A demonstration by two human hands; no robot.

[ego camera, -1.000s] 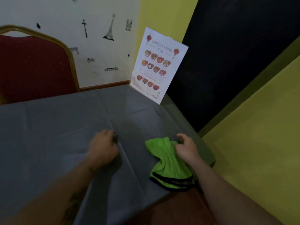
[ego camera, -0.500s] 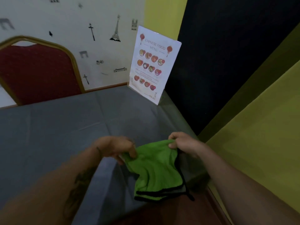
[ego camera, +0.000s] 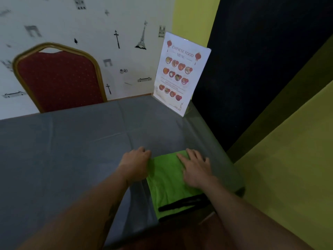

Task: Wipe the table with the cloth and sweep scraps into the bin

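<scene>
A bright green cloth (ego camera: pixel 167 184) with black trim lies folded and flat on the grey tablecloth of the table (ego camera: pixel 63 150), near its front right corner. My right hand (ego camera: pixel 195 168) rests palm down on the cloth's right half, fingers spread. My left hand (ego camera: pixel 136 164) sits at the cloth's left edge, fingers curled onto the fabric; I cannot tell whether it pinches it. No scraps and no bin show in this view.
A standing Chinese food menu card (ego camera: pixel 180 73) occupies the far right corner of the table. A red chair with a gold frame (ego camera: pixel 59 78) stands behind the far edge. Walls close in on the far and right sides.
The cloth went from a bunched heap to being lifted and spread by both hands, and now lies flat. My right hand has opened onto it. The view has tilted up.
</scene>
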